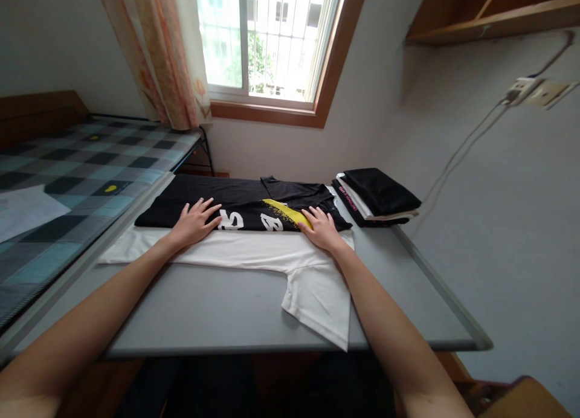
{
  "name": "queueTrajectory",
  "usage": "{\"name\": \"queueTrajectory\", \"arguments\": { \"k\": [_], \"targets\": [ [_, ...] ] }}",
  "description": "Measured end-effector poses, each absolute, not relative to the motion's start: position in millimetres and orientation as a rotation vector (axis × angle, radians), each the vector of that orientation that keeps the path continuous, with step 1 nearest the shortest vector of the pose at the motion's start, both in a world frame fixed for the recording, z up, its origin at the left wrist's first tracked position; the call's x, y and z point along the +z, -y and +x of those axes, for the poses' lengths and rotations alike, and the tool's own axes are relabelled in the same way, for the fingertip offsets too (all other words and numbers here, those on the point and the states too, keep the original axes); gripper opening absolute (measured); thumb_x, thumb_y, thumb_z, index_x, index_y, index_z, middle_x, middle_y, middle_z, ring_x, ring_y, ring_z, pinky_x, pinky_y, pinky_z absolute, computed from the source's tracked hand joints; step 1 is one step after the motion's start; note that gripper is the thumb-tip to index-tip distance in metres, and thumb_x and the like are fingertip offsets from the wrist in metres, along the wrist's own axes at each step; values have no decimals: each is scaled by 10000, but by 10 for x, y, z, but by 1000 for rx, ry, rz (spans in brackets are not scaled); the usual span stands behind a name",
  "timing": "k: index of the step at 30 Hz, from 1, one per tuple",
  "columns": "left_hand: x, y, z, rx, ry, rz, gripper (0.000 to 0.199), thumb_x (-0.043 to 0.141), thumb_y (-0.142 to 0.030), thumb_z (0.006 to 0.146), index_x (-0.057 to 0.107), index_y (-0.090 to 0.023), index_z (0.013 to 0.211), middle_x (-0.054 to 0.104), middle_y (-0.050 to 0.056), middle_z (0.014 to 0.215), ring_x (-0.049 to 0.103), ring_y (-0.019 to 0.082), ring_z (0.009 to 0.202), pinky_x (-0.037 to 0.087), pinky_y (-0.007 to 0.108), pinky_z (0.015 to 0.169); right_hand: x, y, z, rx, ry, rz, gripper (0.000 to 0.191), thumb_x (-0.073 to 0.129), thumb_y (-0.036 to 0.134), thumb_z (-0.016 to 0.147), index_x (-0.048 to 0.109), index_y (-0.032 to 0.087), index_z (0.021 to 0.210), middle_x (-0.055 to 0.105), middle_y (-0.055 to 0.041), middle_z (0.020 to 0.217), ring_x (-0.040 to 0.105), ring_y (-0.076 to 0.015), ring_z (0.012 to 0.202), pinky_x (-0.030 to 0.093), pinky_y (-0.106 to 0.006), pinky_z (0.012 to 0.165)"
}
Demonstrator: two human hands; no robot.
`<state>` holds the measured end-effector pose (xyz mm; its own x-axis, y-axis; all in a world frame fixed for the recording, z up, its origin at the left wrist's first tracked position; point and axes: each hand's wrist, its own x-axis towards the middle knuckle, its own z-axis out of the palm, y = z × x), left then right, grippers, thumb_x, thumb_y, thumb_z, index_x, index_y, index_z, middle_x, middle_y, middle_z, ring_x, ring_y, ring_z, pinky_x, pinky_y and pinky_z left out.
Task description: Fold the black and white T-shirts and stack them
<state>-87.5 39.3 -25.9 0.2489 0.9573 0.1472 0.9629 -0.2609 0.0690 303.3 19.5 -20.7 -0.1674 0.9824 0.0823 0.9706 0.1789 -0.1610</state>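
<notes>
A black T-shirt with white letters and a yellow speckled band lies partly folded on the grey table. White cloth with a short sleeve spreads along its near side; whether both belong to one garment I cannot tell. My left hand rests flat on the black fabric's left part, its fingers spread beside the lettering. Over the yellow band at the right end lies my right hand, fingers also spread, its palm near the white cloth. Neither hand grips anything.
A stack of folded clothes sits at the table's far right corner. The grey table ends at a raised side edge near the wall. At left is a bed with a checked mattress and a paper sheet. A cable hangs at right.
</notes>
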Motion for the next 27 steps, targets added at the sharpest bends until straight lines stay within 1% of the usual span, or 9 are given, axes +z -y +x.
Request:
{"name": "queueTrajectory", "arguments": {
  "k": [2, 4, 9, 12, 18, 21, 24, 26, 27],
  "targets": [
    [-258, -381, -850, -215, 1921, -2435, 619, 298, -553, 1002, 366, -264, 1545, 300, 72, 1623, 206, 321, 1510, 167, 584, 1183, -219, -194, 3013, 80, 2295, -1947, 629, 288, 561, 1015, 368, 233, 1546, 319, -101, 1618, 197, -276, 1505, 128, -529, 1205],
    [-253, -368, -825, -178, 1939, -2428, 641, 290, -563, 1000, 318, -263, 1566, 281, 72, 1630, 198, 325, 1511, 164, 596, 1179, -227, -192, 2985, 49, 2294, -1998, 630, 273, 559, 1017, 346, 239, 1555, 302, -93, 1626, 181, -269, 1509, 125, -527, 1207],
    [-226, -336, -791, -77, 1942, -2417, 644, 279, -544, 1000, 311, -243, 1569, 253, 75, 1638, 161, 334, 1519, 154, 622, 1173, -219, -159, 2953, 30, 2296, -2030, 629, 254, 555, 1021, 334, 241, 1559, 291, -93, 1629, 179, -262, 1510, 143, -525, 1204],
    [-221, -291, -788, -46, 1935, -2426, 643, 278, -533, 1001, 302, -241, 1573, 268, 87, 1633, 161, 346, 1517, 152, 641, 1165, -216, -93, 2964, 21, 2310, -2019, 635, 243, 556, 1021, 331, 233, 1561, 286, -102, 1631, 182, -266, 1509, 154, -529, 1200],
    [-278, -13, -849, -31, 1892, -2465, 655, 292, -527, 996, 279, -233, 1581, 251, 110, 1636, 165, 369, 1512, 171, 653, 1147, -197, 238, 2985, -21, 2340, -1997, 627, 276, 540, 1019, 365, 216, 1548, 321, -110, 1616, 237, -281, 1493, 189, -504, 1194],
    [-251, 166, -915, 2, 1863, -2496, 670, 332, -556, 977, 300, -255, 1575, 270, 95, 1631, 198, 368, 1504, 201, 630, 1145, -103, 419, 3011, -48, 2425, -1953, 651, 325, 573, 999, 417, 196, 1522, 390, -141, 1576, 315, -312, 1455, 238, -504, 1169],
    [-143, 178, -1020, 20, 1860, -2553, 633, 347, -595, 958, 407, -316, 1524, 374, 65, 1590, 335, 334, 1455, 338, 540, 1102, 56, 416, 3061, -85, 2496, -1876, 587, 382, 594, 983, 568, 228, 1402, 570, -139, 1430, 504, -322, 1312, 261, -517, 1146],
    [-53, 28, -1116, -20, 1894, -2537, 595, 313, -584, 966, 485, -319, 1470, 455, 62, 1539, 441, 303, 1390, 421, 471, 1044, 168, 259, 3106, -82, 2474, -1849, 485, 401, 547, 997, 665, 246, 1271, 676, -108, 1285, 610, -289, 1173, 328, -468, 1104],
    [-12, -93, -1168, -61, 1922, -2500, 595, 304, -574, 968, 507, -294, 1453, 480, 72, 1517, 476, 293, 1360, 437, 451, 1033, 217, 141, 3131, -79, 2440, -1851, 445, 412, 513, 1004, 685, 245, 1231, 700, -99, 1237, 636, -276, 1128, 378, -428, 1060]
  ]
}}
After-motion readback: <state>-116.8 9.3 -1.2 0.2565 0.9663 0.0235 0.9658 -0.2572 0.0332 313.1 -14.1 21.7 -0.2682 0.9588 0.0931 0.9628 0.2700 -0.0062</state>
